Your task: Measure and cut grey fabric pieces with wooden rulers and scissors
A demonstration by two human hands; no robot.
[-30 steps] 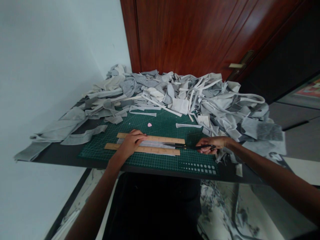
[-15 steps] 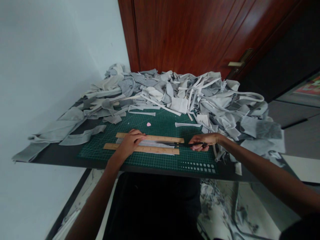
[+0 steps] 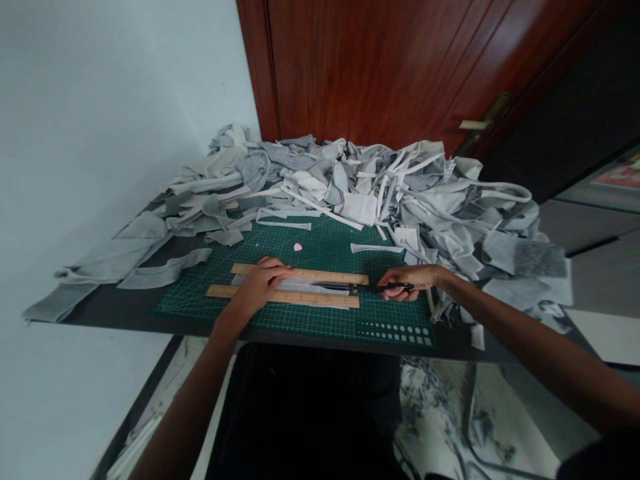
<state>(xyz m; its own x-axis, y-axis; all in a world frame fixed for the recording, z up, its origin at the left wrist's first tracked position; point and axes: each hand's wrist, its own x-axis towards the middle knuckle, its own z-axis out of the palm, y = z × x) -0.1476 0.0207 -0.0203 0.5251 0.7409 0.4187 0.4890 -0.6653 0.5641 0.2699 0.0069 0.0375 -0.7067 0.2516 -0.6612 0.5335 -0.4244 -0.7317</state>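
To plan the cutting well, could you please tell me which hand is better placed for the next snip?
Probably the right hand: it holds the black scissors, pointed along the pale fabric, while the left hand rests across the wooden rulers.

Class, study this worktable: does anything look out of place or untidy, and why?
Yes. Grey and white fabric scraps lie tangled along the back of the table, overlapping the green cutting mat, and more litter the floor below. They look heaped, not sorted.
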